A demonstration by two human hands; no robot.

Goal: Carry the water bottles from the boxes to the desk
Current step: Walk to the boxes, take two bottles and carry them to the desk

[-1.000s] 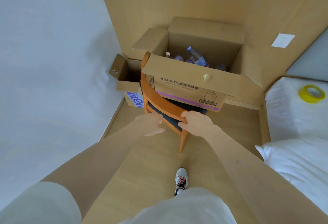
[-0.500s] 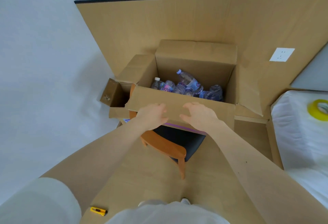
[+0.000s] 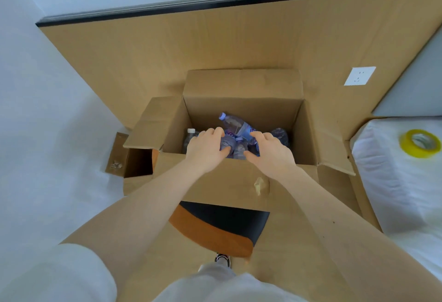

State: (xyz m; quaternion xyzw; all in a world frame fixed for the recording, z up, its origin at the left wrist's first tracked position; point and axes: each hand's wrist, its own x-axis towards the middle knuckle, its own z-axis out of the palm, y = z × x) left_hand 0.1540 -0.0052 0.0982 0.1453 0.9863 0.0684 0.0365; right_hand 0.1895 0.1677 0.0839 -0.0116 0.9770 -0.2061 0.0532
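Box (image 3: pixel 241 93) of bottles (image 3: pixel 235 124) on chair (image 3: pixel 215 232), wood-panelled wall (image 3: pixel 167 58) behind

A chair (image 3: pixel 215 232) with an orange wooden back and dark seat stands on the wood floor (image 3: pixel 270 273). The tan wall panel (image 3: pixel 167 62) behind carries a white socket (image 3: pixel 359 76). A yellow tape roll (image 3: pixel 421 143) lies on white bedding (image 3: pixel 394 182), seemingly a bed

Big box (image 3: pixel 215 183) sits up on the chair (image 3: pixel 205 230), chair on the wood floor (image 3: pixel 277 273). Small box (image 3: pixel 129 156) on the floor, left. Yellow tape roll (image 3: pixel 420 143) lies on the bed (image 3: pixel 394 182).
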